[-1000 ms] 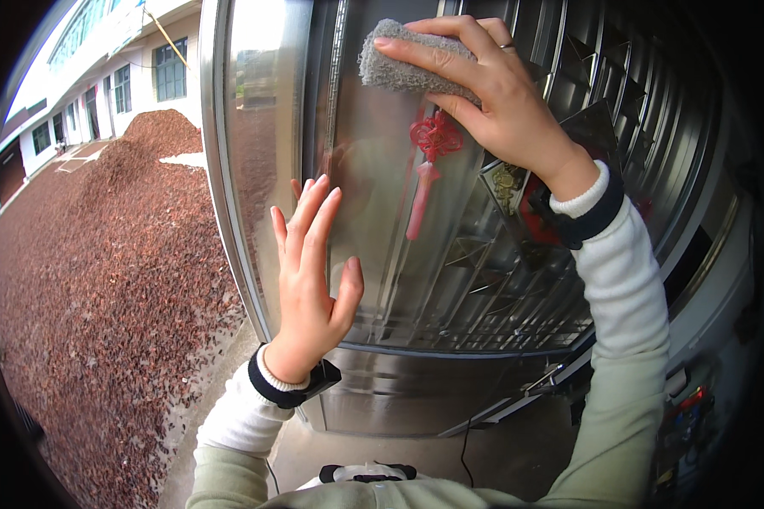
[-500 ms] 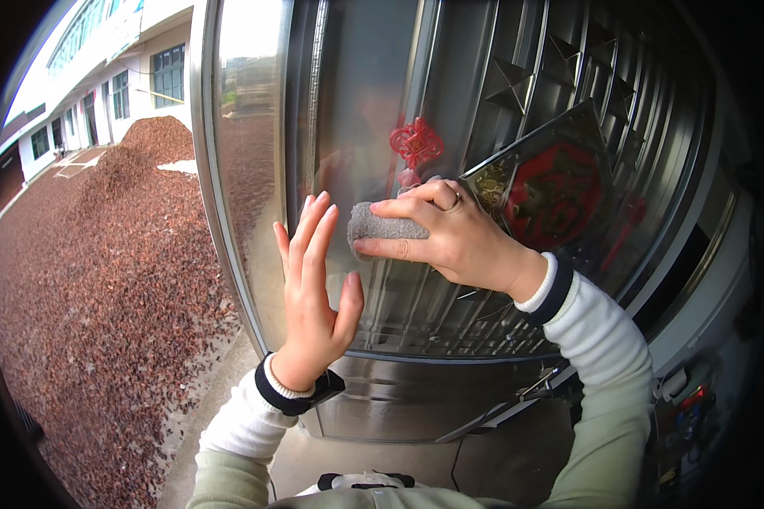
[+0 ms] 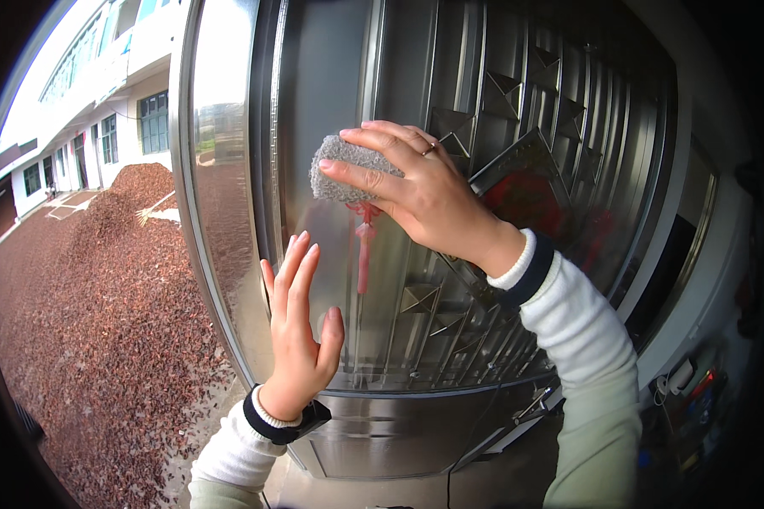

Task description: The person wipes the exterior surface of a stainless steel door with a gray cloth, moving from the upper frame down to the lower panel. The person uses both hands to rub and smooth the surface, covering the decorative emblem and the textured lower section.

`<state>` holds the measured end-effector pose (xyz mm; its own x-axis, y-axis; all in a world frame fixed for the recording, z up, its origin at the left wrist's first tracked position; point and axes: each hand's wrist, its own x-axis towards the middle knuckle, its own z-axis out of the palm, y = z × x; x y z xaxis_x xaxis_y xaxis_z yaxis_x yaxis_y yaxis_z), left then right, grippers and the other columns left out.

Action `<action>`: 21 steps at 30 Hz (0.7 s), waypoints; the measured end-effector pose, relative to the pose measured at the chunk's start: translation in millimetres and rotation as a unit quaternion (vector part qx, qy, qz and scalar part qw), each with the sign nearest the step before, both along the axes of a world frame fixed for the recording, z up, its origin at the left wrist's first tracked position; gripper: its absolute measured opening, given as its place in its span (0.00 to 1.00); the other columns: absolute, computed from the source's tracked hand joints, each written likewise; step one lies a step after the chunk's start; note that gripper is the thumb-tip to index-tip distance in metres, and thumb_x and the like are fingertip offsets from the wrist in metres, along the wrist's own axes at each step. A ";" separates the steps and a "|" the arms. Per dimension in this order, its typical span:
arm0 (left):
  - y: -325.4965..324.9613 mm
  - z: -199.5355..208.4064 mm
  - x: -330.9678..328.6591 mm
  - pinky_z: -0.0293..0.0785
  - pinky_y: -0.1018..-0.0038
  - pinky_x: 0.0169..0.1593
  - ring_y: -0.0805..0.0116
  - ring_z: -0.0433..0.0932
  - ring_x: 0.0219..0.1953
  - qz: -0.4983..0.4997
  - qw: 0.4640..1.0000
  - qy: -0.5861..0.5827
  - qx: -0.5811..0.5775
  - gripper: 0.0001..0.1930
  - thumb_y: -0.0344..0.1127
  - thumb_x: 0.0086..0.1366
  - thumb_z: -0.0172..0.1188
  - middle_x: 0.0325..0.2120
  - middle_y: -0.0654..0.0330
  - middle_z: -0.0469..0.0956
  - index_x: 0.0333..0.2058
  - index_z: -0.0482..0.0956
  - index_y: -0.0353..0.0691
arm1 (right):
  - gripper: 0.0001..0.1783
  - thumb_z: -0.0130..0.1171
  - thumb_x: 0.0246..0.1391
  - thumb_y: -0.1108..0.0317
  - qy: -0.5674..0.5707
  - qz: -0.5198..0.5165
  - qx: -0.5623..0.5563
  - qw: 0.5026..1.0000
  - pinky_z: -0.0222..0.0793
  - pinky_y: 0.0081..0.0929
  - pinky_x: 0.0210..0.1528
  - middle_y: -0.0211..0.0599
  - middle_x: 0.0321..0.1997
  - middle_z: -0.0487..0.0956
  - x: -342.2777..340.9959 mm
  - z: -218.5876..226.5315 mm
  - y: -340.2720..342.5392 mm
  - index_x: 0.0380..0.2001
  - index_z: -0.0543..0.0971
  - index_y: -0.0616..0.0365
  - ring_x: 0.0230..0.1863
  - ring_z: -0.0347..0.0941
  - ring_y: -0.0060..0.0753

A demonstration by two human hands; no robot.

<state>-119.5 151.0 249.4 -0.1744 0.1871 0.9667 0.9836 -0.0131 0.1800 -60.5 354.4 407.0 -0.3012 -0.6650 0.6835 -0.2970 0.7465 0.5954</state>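
Up high, the right hand (image 3: 437,199) pinches a grey sponge (image 3: 346,168) flat against the steel door (image 3: 518,102) for full contact. The left hand (image 3: 299,335) lies open, fingers spread, bracing the door.

The entrance of a house on a rural yard is shown, as indicated by the tall embossed stainless-steel door (image 3: 484,170), the red-brown material spread in heaps over the open ground (image 3: 102,322), and the white multi-storey building with dark windows (image 3: 102,110) behind
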 end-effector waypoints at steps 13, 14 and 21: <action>20.9 33.4 9.1 0.36 0.40 0.77 0.40 0.56 0.77 -0.041 0.998 0.027 -0.040 0.36 0.26 0.63 0.57 0.73 0.43 0.60 0.72 0.64 0.36 | 0.40 0.68 0.57 0.74 0.080 0.048 -0.085 0.992 0.73 0.43 0.66 0.40 0.65 0.75 0.1 119.5 17.8 0.70 0.73 0.28 0.63 0.74 0.51; 21.8 34.5 9.2 0.36 0.40 0.77 0.40 0.56 0.77 -0.042 0.998 0.027 -0.040 0.36 0.26 0.63 0.58 0.73 0.43 0.60 0.72 0.64 0.36 | 0.39 0.65 0.59 0.77 0.086 0.016 -0.100 0.991 0.75 0.39 0.65 0.35 0.70 0.73 2.7 125.3 19.2 0.71 0.72 0.32 0.65 0.75 0.49; 23.6 32.8 11.9 0.37 0.39 0.77 0.39 0.56 0.77 -0.038 0.998 0.027 -0.042 0.36 0.26 0.62 0.59 0.73 0.42 0.60 0.71 0.65 0.36 | 0.38 0.64 0.59 0.76 0.149 0.022 -0.122 0.981 0.71 0.40 0.66 0.46 0.65 0.74 28.5 154.9 41.3 0.72 0.70 0.44 0.65 0.74 0.55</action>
<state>-107.5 174.6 282.3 -0.1046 0.2784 0.9547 0.9886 -0.0754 0.1303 -32.0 395.7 561.8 -0.0385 -0.4785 0.8773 -0.1732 0.8678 0.4657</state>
